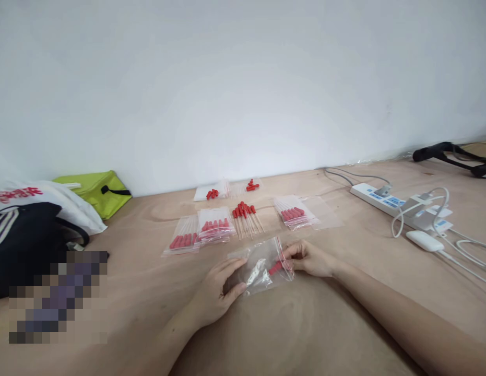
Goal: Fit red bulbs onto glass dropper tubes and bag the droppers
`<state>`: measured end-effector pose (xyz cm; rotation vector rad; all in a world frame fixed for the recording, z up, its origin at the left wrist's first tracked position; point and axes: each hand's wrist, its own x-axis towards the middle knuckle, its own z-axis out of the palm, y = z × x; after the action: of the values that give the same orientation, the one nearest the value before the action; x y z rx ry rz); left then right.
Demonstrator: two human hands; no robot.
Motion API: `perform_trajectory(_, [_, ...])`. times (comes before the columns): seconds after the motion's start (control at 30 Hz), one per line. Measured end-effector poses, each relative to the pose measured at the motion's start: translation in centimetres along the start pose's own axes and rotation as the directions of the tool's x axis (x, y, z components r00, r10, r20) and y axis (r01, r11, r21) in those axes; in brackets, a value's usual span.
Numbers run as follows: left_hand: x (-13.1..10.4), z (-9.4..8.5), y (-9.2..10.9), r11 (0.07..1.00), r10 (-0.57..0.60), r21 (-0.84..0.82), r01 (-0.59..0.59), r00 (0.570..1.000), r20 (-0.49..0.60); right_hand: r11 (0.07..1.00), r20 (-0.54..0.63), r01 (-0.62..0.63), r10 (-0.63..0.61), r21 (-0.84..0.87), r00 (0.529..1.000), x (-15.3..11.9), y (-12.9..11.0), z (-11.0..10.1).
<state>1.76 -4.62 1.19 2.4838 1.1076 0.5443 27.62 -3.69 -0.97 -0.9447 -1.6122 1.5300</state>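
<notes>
Above the front of the table, a clear zip bag [258,274] is stretched between my two hands. My left hand [217,292] grips its left end between thumb and fingers. At the zip end, my right hand [311,258] is closed on the bag's edge; its fingertips are partly hidden. Red rubber bulbs [275,268] show at that end, close to the right fingers. Just beyond lies a loose bunch of droppers [245,211] with red bulbs and thin clear stems. Filled zip bags of droppers lie on the left [215,225] and on the right [293,213].
Small bags with loose red bulbs [212,194] lie by the wall. A white power strip [378,198] with plugs, cables and a white adapter [424,241] is on the right. A black bag [27,245], a white plastic bag [78,203] and a green pouch [97,193] stand left.
</notes>
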Motion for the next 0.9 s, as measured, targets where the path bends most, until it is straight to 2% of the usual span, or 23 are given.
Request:
perform_trajectory(0.13, [0.1,0.0,-0.1,0.999,0.024,-0.036,-0.024,1.000,-0.004,0.986,-0.075,0.004,-0.017,-0.169,0.997,0.2,0.4,0.3])
perform_trajectory(0.2, [0.1,0.0,-0.2,0.998,0.033,-0.046,-0.033,0.999,0.003,0.977,-0.070,-0.012,-0.003,-0.214,0.998,0.1,0.5,0.2])
perform_trajectory(0.27, [0.0,0.0,-0.3,0.998,0.045,-0.037,-0.044,0.999,0.017,0.974,0.005,0.014,-0.014,-0.224,1.000,-0.1,0.2,-0.3])
perform_trajectory(0.37, [0.0,0.1,-0.4,0.999,0.051,-0.009,-0.050,0.998,0.036,0.961,0.183,0.058,-0.009,-0.269,0.983,-0.4,-0.9,-1.7])
perform_trajectory(0.43, [-0.1,0.3,-0.4,0.999,0.041,0.001,-0.041,0.998,0.037,0.922,0.184,0.015,0.061,-0.388,0.981,0.3,-1.9,-2.8])
perform_trajectory(0.47, [-0.1,0.3,-0.4,0.999,0.035,0.004,-0.035,0.999,0.037,0.885,0.113,-0.024,0.086,-0.465,0.990,0.9,-2.4,-3.2])
perform_trajectory(0.53, [-0.2,0.3,-0.4,1.000,0.025,0.006,-0.025,0.999,0.034,0.800,-0.125,-0.113,0.048,-0.589,0.991,3.1,-3.2,-3.6])
perform_trajectory(0.57, [-0.2,0.4,-0.4,1.000,0.022,0.005,-0.023,0.999,0.032,0.754,-0.256,-0.173,0.007,-0.634,0.967,4.5,-3.4,-3.5])
perform_trajectory(0.63, [-0.2,0.3,-0.4,1.000,0.025,0.003,-0.025,0.999,0.025,0.646,-0.486,-0.347,-0.044,-0.680,0.873,7.6,-3.5,-2.9])
perform_trajectory(0.77, [-0.3,0.2,-0.4,0.999,0.030,0.010,-0.030,0.999,0.011,0.614,-0.567,-0.435,-0.025,-0.659,0.824,13.0,-2.5,-1.3])
perform_trajectory(0.9, [-0.4,0.3,-0.4,0.999,0.022,0.030,-0.022,1.000,0.007,0.603,-0.574,-0.462,0.008,-0.651,0.819,15.2,-1.8,-0.7])
